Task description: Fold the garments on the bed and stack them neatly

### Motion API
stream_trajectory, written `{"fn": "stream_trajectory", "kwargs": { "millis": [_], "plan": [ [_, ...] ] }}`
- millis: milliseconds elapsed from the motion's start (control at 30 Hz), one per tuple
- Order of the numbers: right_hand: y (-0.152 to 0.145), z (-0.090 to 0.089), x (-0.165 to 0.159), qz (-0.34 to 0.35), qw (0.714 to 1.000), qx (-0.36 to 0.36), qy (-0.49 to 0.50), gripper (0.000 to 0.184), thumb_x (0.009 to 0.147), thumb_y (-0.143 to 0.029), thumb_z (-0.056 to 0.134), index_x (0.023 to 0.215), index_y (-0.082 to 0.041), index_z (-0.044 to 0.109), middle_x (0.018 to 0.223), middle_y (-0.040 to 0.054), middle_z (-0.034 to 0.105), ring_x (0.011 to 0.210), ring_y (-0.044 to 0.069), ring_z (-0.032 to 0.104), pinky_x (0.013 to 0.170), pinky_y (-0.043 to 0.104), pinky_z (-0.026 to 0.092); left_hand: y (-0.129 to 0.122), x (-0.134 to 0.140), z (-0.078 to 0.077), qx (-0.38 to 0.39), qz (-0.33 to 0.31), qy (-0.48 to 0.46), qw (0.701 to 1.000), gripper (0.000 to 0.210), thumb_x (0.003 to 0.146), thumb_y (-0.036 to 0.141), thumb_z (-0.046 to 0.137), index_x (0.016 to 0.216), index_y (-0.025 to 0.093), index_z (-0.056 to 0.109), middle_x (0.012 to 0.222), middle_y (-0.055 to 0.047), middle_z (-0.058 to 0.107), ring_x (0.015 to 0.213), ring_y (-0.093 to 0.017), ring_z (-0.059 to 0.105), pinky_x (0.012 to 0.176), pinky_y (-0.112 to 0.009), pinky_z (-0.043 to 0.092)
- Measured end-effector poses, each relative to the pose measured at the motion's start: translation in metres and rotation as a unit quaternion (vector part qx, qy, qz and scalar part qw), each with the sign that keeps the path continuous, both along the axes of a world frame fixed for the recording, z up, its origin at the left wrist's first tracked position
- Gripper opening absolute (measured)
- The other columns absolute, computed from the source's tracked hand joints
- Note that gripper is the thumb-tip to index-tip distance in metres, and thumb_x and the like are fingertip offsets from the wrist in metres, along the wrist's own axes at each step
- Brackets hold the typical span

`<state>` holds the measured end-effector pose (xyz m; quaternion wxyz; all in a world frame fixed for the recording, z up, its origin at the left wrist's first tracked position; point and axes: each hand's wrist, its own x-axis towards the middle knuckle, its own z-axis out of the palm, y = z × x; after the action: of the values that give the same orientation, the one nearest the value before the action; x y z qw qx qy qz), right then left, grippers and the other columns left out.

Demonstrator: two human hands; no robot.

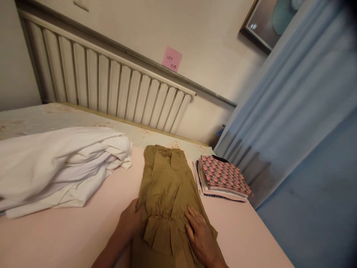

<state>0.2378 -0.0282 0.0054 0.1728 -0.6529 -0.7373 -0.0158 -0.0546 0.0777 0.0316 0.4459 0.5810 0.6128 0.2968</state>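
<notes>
My left forearm comes in from the near edge of the bed [251, 230], and my left hand [131, 216] rests against the garment's left side, its fingertips hidden at the cloth, so I cannot tell whether they pinch it. My right hand [199, 232] lies palm down on the garment's right part, fingers extended and slightly apart, pressing on the fabric and gripping nothing.

The olive garment [167, 186] lies on the bed between both hands. Its long axis runs from the near edge toward the far edge, with a gathered patch at the far end; a cinched seam crosses it between my hands, with pleats fanning toward me. Its near end runs out of view.

To its left, pink sheet [111, 208] separates it from the bunched white cloth [69, 163]. On its right, a folded stack topped with patterned cloth [224, 173] sits just beside it, close to the bed's right edge, where the blue curtain [279, 130] hangs; nearer me, more pink sheet reaches that edge.
</notes>
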Motion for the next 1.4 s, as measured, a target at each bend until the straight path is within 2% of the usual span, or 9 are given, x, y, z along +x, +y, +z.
{"fn": "stream_trajectory", "kwargs": {
  "millis": [567,733,900,1033,1233,1400],
  "plan": [
    [0.0,0.001,0.0,-0.003,1.0,-0.007,0.001,0.043,0.095,-0.032,0.044,0.137,-0.026,0.051,0.147,0.0025,0.046,0.136,0.023,0.041,0.113,0.045,0.037,-0.001,-0.001,-0.001,0.001,-0.001,-0.014,1.0,0.043,0.077,0.037,0.052,0.116,0.02,0.062,0.113,-0.005,0.072,0.108,-0.027,0.064,0.084,-0.031,0.05],
    [0.0,0.0,0.001,0.004,1.0,-0.001,0.003,0.041,0.095,-0.031,0.044,0.135,-0.026,0.054,0.146,0.0028,0.047,0.136,0.023,0.041,0.113,0.045,0.037,-0.002,-0.001,0.0,0.005,-0.005,-0.016,1.0,0.043,0.078,0.03,0.05,0.118,0.019,0.061,0.116,-0.006,0.07,0.11,-0.024,0.063,0.086,-0.029,0.049],
    [0.001,-0.001,0.001,0.01,1.0,0.018,0.012,0.041,0.092,-0.026,0.047,0.132,-0.025,0.056,0.143,0.0044,0.05,0.134,0.024,0.044,0.111,0.046,0.039,-0.006,-0.002,-0.006,0.036,-0.01,0.012,0.999,0.045,0.079,0.022,0.044,0.121,0.017,0.058,0.118,-0.007,0.069,0.109,-0.02,0.063,0.089,-0.026,0.046],
    [0.001,-0.001,0.002,0.018,0.999,0.03,0.018,0.041,0.091,-0.026,0.049,0.131,-0.025,0.056,0.143,0.0042,0.051,0.133,0.024,0.045,0.111,0.046,0.038,-0.015,-0.001,-0.007,0.027,0.002,0.02,0.999,0.044,0.08,0.024,0.045,0.122,0.017,0.056,0.115,-0.008,0.07,0.106,-0.02,0.064,0.088,-0.027,0.047],
    [0.002,-0.003,0.003,0.018,0.998,0.042,0.042,0.042,0.087,-0.024,0.05,0.129,-0.024,0.059,0.141,0.0051,0.053,0.132,0.024,0.046,0.111,0.046,0.038,-0.039,0.006,-0.001,0.02,0.036,0.03,0.999,0.042,0.081,0.025,0.048,0.121,0.017,0.057,0.114,-0.008,0.071,0.104,-0.021,0.066,0.088,-0.028,0.048],
    [0.002,-0.001,0.003,0.017,0.997,0.037,0.059,0.043,0.086,-0.022,0.05,0.128,-0.023,0.06,0.139,0.0068,0.054,0.131,0.025,0.047,0.111,0.047,0.037,-0.063,0.01,-0.001,0.019,0.037,-0.017,0.999,0.041,0.082,0.027,0.048,0.121,0.017,0.057,0.118,-0.007,0.069,0.11,-0.021,0.064,0.09,-0.029,0.049]
  ]
}}
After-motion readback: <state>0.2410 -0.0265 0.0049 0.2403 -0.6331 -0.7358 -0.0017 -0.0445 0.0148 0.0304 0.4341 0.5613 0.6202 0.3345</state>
